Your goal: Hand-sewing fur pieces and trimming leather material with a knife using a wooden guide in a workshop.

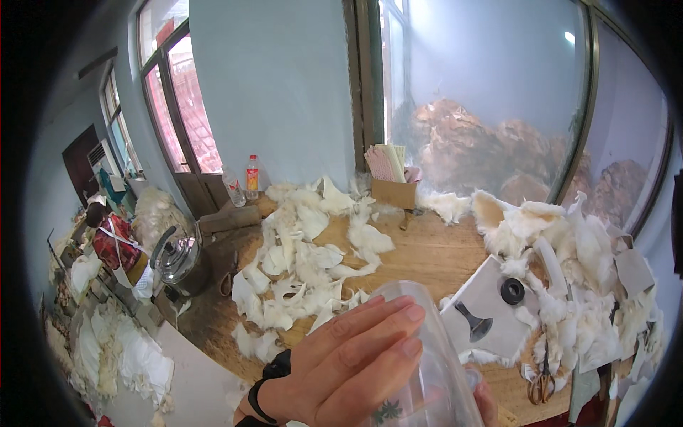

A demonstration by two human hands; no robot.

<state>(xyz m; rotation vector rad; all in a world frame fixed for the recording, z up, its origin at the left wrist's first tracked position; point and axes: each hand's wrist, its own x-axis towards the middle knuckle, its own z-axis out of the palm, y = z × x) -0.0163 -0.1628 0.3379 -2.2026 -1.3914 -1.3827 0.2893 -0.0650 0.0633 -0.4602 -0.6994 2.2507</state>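
Wooden table point(427, 252), white fur scraps point(306, 263), cardboard box point(393, 192), scissors point(542, 381), grey card point(484, 313), plastic bottle point(252, 178)

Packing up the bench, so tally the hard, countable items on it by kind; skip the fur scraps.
Clear plastic bottle in the left hand: 1
Red-labelled bottle: 1
Metal kettle: 1
Scissors: 1
Cardboard box: 1
Black tape roll: 1
Total: 6

We count one clear plastic cup point(420, 349), one metal kettle point(178, 260), two bottles point(252, 176) by the window, one cardboard box point(393, 192), and one pair of scissors point(542, 381).
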